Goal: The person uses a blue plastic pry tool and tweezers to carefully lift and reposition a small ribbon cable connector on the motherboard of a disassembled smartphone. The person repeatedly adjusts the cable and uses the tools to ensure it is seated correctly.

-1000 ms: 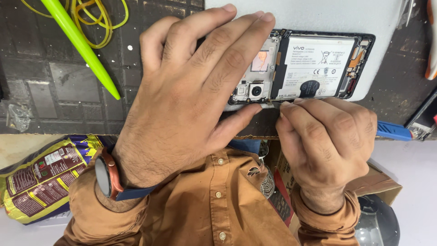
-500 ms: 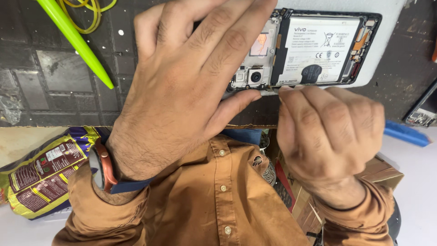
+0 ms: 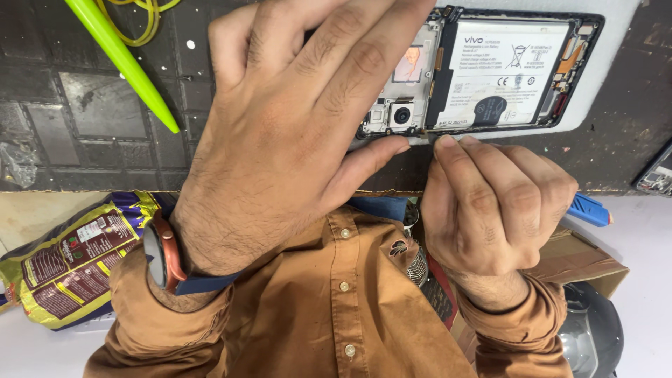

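Head view: left hand [image 3: 294, 133] lies flat, pinning the opened phone [image 3: 490, 70]; right hand [image 3: 490, 203] fisted, fingertips seemingly prying its lower edge; a slip could gouge the battery [image 3: 511, 66].

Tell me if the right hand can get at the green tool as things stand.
Probably not directly: the green tool lies far left, and the left hand, spread over the phone, lies between it and the right hand.

A single head-worn camera looks steeply down from just above the person's chest, facing away from the body. It sits close: the near edge of the dark counter [image 3: 84, 105] crosses mid-frame, both hands fill the centre, and the orange shirt [image 3: 329, 315] fills the bottom.
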A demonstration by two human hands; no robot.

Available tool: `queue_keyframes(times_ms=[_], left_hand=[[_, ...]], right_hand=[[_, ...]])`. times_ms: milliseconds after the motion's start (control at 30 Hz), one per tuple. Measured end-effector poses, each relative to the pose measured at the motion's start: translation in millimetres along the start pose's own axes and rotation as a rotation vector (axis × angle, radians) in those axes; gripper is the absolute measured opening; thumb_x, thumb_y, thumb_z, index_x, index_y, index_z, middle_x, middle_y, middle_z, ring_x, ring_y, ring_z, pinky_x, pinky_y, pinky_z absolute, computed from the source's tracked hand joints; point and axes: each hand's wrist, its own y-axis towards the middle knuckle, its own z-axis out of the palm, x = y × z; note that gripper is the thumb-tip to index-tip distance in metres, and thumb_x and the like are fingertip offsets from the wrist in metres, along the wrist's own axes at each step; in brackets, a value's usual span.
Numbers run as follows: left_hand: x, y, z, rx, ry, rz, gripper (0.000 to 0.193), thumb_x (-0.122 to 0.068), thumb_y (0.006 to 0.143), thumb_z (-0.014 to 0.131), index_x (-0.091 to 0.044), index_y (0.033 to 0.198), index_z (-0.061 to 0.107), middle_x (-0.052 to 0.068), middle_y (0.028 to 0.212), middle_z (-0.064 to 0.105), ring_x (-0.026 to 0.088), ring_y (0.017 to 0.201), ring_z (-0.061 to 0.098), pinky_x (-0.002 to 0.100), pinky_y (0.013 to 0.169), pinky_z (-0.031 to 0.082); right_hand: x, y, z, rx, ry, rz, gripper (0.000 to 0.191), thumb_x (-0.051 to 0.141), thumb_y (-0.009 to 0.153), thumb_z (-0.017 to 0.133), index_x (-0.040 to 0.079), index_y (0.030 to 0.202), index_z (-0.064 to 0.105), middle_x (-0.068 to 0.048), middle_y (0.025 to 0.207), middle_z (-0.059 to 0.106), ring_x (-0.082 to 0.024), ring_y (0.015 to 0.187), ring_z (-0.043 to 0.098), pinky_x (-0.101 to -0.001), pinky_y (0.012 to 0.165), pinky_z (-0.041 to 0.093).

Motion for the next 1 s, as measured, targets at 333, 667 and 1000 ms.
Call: queue_keyframes(times_ms=[333, 667, 1000], left_hand=[[0, -2, 0, -0.014, 0.0, -0.007, 0.082, -0.043, 0.093, 0.081, -0.008, 0.155, 0.042, 0.002, 0.151, 0.049, 0.023, 0.133, 0.044, 0.045, 0.109, 0.03], [0, -2, 0, -0.019, 0.003, -0.004, 0.08, -0.042, 0.093, 0.081, -0.008, 0.154, 0.042, 0.002, 0.15, 0.049, 0.023, 0.132, 0.045, 0.046, 0.109, 0.03], [3, -5, 4, -0.026, 0.034, 0.005, 0.081, -0.04, 0.09, 0.078, -0.008, 0.155, 0.043, 0.004, 0.149, 0.049, 0.025, 0.129, 0.044, 0.046, 0.108, 0.03]], right_hand=[[0, -6, 3, -0.026, -0.012, 0.002, 0.017, -0.001, 0.093, 0.085, 0.003, 0.108, 0.079, -0.005, 0.107, 0.067, -0.025, 0.099, 0.059, -0.0357, 0.088, 0.05], [-2, -7, 5, -0.03, 0.017, 0.007, 0.016, -0.001, 0.093, 0.086, 0.004, 0.106, 0.078, -0.005, 0.107, 0.067, -0.025, 0.099, 0.06, -0.0364, 0.089, 0.049], [-2, -8, 11, -0.066, 0.064, 0.039, 0.017, -0.003, 0.094, 0.088, 0.003, 0.103, 0.075, -0.008, 0.106, 0.066, -0.026, 0.097, 0.057, -0.0369, 0.087, 0.047]])
